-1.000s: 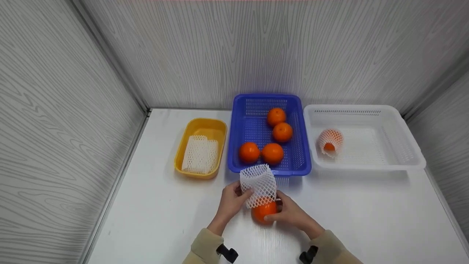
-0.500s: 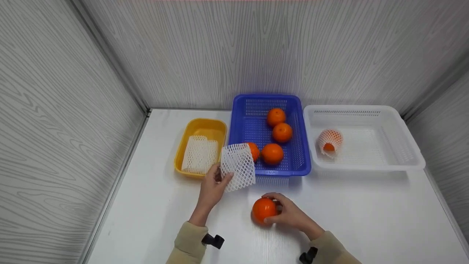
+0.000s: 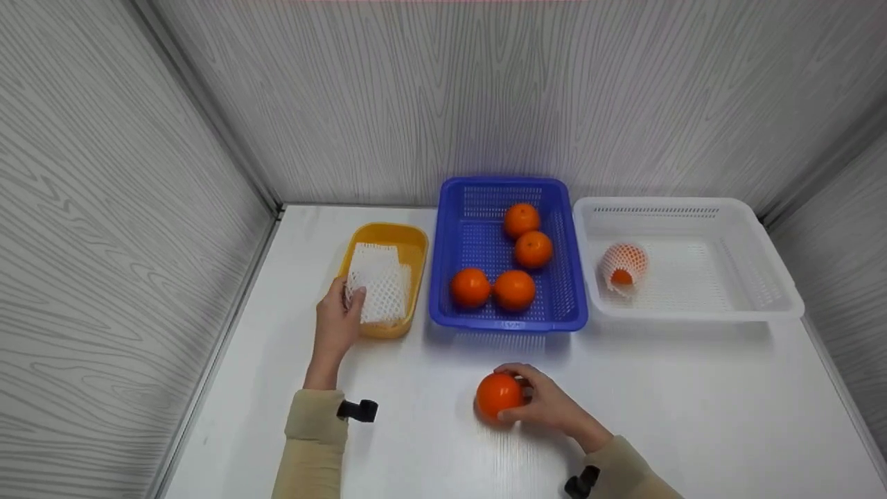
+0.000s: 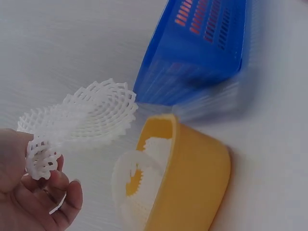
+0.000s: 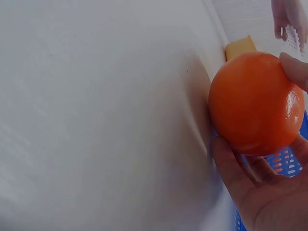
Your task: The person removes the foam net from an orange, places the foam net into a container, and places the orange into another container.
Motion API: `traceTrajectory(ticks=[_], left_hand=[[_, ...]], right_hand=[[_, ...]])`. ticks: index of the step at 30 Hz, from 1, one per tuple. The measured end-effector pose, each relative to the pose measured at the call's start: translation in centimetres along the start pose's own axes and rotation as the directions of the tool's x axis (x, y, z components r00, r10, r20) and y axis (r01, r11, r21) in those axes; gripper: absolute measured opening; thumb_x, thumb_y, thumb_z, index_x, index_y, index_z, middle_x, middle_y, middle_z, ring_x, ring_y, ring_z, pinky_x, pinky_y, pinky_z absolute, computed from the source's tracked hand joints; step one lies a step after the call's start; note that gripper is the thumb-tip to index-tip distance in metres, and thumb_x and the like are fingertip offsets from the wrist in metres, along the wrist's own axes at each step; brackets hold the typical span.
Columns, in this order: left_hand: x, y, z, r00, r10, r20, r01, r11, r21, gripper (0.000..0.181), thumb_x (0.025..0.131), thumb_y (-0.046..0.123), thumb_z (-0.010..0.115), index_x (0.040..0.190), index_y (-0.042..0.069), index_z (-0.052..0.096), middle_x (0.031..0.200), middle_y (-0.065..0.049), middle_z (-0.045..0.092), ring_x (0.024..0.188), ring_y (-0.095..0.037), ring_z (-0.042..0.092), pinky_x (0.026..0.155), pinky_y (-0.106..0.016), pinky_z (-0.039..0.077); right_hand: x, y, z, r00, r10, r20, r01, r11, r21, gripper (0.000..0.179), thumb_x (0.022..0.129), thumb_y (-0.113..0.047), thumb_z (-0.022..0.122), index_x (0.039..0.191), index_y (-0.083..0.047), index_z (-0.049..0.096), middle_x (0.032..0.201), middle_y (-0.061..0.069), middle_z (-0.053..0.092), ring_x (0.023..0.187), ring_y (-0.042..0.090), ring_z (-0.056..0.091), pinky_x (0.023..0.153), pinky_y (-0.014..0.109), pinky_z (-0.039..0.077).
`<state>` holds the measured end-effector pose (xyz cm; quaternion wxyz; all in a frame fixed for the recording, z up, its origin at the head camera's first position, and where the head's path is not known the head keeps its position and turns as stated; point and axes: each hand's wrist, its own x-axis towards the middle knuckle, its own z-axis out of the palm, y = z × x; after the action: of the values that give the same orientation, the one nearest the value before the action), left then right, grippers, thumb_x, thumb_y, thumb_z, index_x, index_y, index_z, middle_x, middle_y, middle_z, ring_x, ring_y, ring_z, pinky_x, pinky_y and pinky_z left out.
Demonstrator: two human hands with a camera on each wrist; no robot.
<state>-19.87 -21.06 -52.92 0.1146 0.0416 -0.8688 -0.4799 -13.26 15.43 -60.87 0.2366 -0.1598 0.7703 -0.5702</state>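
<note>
Over the yellow container (image 3: 384,333), my left hand (image 3: 334,324) pinches a white foam net sleeve (image 4: 98,115) by its edge, thumb on top. More white foam sleeves (image 4: 151,178) lie inside that container. Near the front of the table, the fingers and thumb of my right hand (image 3: 552,407) are curled round the side of an orange fruit (image 3: 499,396). This fruit is bare and shiny, and it appears to rest on the table. The right palm partly hides its right side in the head view.
A blue basket (image 3: 576,277) with several oranges (image 3: 514,290) stands at the back middle. Right of it is a white basket (image 3: 734,312) holding one orange in a foam net (image 3: 626,263). Wood-grain panels (image 3: 513,90) close off the back and sides.
My left hand has carried the foam sleeve away from the orange, leftward and back, to above the yellow container. My right hand keeps its grip on the orange in the same spot.
</note>
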Motion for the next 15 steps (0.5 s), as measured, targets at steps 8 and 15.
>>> traceTrajectory(ticks=[8, 15], left_hand=[[2.6, -1.4, -1.0, 1.0, -0.017, 0.014, 0.011, 0.936, 0.351, 0.048, 0.099, 0.017, 0.061, 0.14, -0.001, 0.046, 0.129, -0.024, 0.057, 0.115, -0.038, 0.057, 0.094, -0.051, 0.048], [3.2, -2.0, 0.2, 0.997, 0.052, -0.054, -0.02, 0.878, 0.479, 0.066, 0.087, 0.011, 0.076, 0.143, 0.003, 0.043, 0.122, -0.024, 0.046, 0.107, -0.037, 0.049, 0.088, -0.049, 0.046]], right_hand=[[0.1, 0.1, -0.3, 1.0, 0.021, 0.011, -0.021, 1.0, 0.007, 0.066, 0.075, -0.024, 0.085, 0.133, -0.016, 0.055, 0.131, 0.007, 0.053, 0.113, 0.03, 0.052, 0.095, 0.048, 0.045], [0.1, 0.2, -0.1, 1.0, 0.03, 0.01, -0.03, 1.0, 0.0, 0.066, 0.075, -0.026, 0.086, 0.133, -0.019, 0.055, 0.131, 0.006, 0.053, 0.113, 0.029, 0.052, 0.095, 0.048, 0.044]])
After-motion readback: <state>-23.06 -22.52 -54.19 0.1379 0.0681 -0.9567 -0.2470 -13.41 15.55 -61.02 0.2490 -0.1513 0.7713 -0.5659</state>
